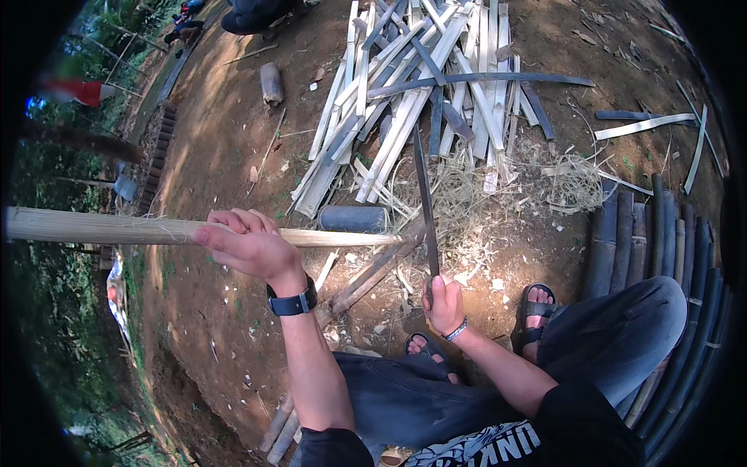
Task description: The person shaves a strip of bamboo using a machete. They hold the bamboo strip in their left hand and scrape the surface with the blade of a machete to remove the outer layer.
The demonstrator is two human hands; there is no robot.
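My left hand [255, 247] is closed around a long pale bamboo slat [101, 227], held roughly level across the view. The slat tapers to a thin right end, which lies over or against a brown wooden pole [362, 282] on the ground; contact is hard to tell. In my right hand [445, 306] is a machete [426, 198], its long dark blade pointing up and away from me. The blade stands just right of the slat's tip, apart from it. The machete's handle is mostly hidden by my fingers.
Beyond the blade lies a big heap of split bamboo strips [405, 144], with curly shavings [459, 187] at its near edge. A dark bamboo section [354, 219] lies behind the slat. Whole bamboo poles [669, 233] line the right side. People sit at the far left.
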